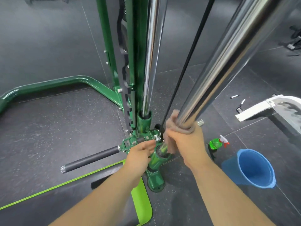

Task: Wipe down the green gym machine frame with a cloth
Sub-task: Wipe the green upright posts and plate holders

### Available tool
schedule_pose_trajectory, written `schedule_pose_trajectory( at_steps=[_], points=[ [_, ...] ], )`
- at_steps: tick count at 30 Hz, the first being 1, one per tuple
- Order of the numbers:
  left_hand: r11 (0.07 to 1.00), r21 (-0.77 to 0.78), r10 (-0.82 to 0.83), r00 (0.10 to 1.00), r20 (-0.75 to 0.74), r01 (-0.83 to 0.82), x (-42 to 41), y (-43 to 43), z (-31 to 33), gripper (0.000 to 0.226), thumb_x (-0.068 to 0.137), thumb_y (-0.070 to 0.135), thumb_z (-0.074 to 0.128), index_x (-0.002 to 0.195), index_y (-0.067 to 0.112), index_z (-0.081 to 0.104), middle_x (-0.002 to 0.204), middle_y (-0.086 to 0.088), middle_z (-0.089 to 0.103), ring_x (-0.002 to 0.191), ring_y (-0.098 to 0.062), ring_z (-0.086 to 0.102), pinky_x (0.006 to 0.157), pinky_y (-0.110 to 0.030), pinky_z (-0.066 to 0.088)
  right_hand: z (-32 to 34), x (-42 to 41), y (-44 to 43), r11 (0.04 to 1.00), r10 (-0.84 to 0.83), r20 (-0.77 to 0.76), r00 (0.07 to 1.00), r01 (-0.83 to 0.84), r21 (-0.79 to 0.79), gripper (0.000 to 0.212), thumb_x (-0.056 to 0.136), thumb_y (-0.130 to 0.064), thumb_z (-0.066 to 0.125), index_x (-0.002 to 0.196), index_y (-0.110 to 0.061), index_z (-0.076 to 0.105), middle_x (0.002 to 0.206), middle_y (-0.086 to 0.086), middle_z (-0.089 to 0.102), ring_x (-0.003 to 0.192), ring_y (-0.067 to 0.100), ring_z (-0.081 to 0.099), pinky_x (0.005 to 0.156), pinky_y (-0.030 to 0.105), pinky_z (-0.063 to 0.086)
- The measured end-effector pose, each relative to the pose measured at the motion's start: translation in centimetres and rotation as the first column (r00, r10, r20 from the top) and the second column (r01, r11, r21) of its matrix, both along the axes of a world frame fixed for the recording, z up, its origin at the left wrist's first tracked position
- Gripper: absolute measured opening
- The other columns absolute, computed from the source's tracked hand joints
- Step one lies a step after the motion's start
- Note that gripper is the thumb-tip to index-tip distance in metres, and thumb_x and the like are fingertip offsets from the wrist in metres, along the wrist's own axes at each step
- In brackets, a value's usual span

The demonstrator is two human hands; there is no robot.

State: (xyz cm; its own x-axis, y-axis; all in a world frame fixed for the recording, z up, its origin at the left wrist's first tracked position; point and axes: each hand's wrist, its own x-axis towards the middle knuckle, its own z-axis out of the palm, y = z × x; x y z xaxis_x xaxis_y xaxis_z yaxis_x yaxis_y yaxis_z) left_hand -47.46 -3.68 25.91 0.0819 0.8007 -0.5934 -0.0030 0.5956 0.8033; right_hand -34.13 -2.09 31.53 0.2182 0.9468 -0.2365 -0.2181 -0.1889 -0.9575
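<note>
The green machine frame (140, 66) rises from a green base foot (154, 178) on the dark floor. Two chrome guide rods run up from it; the near chrome rod (228, 54) comes toward me at the right. My right hand (187, 144) grips a tan cloth (172, 126) wrapped round the lower end of that rod, with a loose end of cloth hanging below. My left hand (140, 154) hovers with relaxed fingers by the green socket at the rod's foot, holding nothing.
A green spray bottle (216, 143) lies on the floor to the right, beside a blue bucket (254, 168). A black handle bar (91, 159) sticks out left of the base. A lime-edged mat (140, 193) lies below. A white machine part (267, 106) sits at far right.
</note>
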Motion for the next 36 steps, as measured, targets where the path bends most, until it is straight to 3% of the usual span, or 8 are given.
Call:
schedule_pose_trajectory(
  at_steps=[4,10,16,19,22,25,31,36],
  points=[
    [0.998,0.024,-0.056,0.992,-0.115,0.059,0.1,0.1,-2.4,0.042,0.099,-0.006,0.035,0.111,0.022,0.064,0.122,0.004,0.067,0.108,-0.008,0.061,0.093,-0.02,0.046,2.0,-0.7,0.5,0.972,0.036,-0.01,0.999,-0.032,0.231,0.034,0.077,0.024,0.052,0.1,-0.001,0.053,0.065,0.004,0.053,0.05,0.024,0.041,0.04,0.041,0.03],
    [0.939,0.16,-0.243,0.914,-0.324,0.306,-0.4,0.1,-8.2,0.048,0.097,-0.001,0.036,0.108,0.037,0.062,0.124,0.013,0.064,0.08,-0.005,0.054,0.061,-0.006,0.039,-3.7,-1.2,1.1,0.939,-0.173,0.061,0.983,0.146,0.312,0.037,0.075,0.012,0.068,0.108,0.005,0.052,0.073,0.001,0.056,0.053,0.012,0.047,0.048,0.026,0.043],
    [0.894,0.283,-0.164,0.842,-0.515,0.347,-0.5,0.6,-15.5,0.058,0.091,-0.004,0.038,0.139,0.026,0.055,0.136,0.011,0.058,0.124,-0.007,0.052,0.1,-0.018,0.038,-18.4,-1.4,-0.4,0.982,-0.189,0.39,0.901,0.174,0.076,0.044,0.077,-0.01,0.08,0.117,-0.016,0.064,0.093,-0.01,0.07,0.077,-0.007,0.064,0.071,0.016,0.053],
    [0.897,0.346,-0.11,0.897,-0.429,0.275,0.5,1.7,-17.8,0.058,0.09,-0.006,0.038,0.134,0.026,0.059,0.127,0.012,0.064,0.104,0.006,0.06,0.087,-0.008,0.039,-21.5,-1.4,0.3,0.966,-0.255,0.372,0.893,0.214,0.148,0.04,0.07,-0.007,0.082,0.098,-0.023,0.059,0.082,-0.01,0.07,0.075,-0.005,0.065,0.07,0.016,0.053],
    [0.888,0.406,-0.058,0.927,-0.37,0.218,1.7,2.4,-19.3,0.054,0.091,-0.004,0.04,0.117,0.036,0.065,0.088,0.015,0.07,0.05,0.005,0.05,0.047,-0.01,0.036,-22.8,-0.8,1.1,0.97,-0.21,0.337,0.918,0.153,0.188,0.038,0.058,-0.019,0.077,0.092,-0.022,0.059,0.077,-0.006,0.071,0.072,0.012,0.068,0.066,0.033,0.058],
    [0.879,0.448,0.025,0.923,-0.385,0.163,2.2,2.7,-20.2,0.052,0.09,0.0,0.041,0.094,0.045,0.065,0.088,0.023,0.069,0.064,-0.004,0.059,0.051,-0.017,0.041,-23.5,-0.3,1.0,0.962,-0.197,0.413,0.889,0.093,0.258,0.039,0.057,-0.022,0.075,0.092,-0.031,0.059,0.081,-0.008,0.072,0.072,0.014,0.069,0.064,0.042,0.059],
    [0.727,0.578,0.02,0.83,-0.558,0.371,2.1,3.8,-20.4,0.043,0.088,0.001,0.042,0.106,0.032,0.067,0.086,0.012,0.067,0.076,-0.004,0.059,0.06,-0.02,0.042,-25.8,0.1,-0.4,0.927,-0.254,0.471,0.845,0.074,0.367,0.042,0.072,-0.015,0.079,0.102,-0.034,0.056,0.085,-0.013,0.069,0.071,0.005,0.065,0.06,0.029,0.055],
    [0.747,0.556,-0.016,0.846,-0.533,0.365,1.7,4.9,-20.8,0.042,0.088,0.0,0.039,0.097,0.033,0.063,0.071,0.005,0.062,0.055,-0.014,0.049,0.042,-0.022,0.032,-27.0,-1.1,-1.8,0.884,-0.353,0.414,0.839,0.153,0.442,0.05,0.081,-0.023,0.079,0.11,-0.049,0.047,0.099,-0.02,0.065,0.086,-0.013,0.06,0.064,0.005,0.044]
  ],
)
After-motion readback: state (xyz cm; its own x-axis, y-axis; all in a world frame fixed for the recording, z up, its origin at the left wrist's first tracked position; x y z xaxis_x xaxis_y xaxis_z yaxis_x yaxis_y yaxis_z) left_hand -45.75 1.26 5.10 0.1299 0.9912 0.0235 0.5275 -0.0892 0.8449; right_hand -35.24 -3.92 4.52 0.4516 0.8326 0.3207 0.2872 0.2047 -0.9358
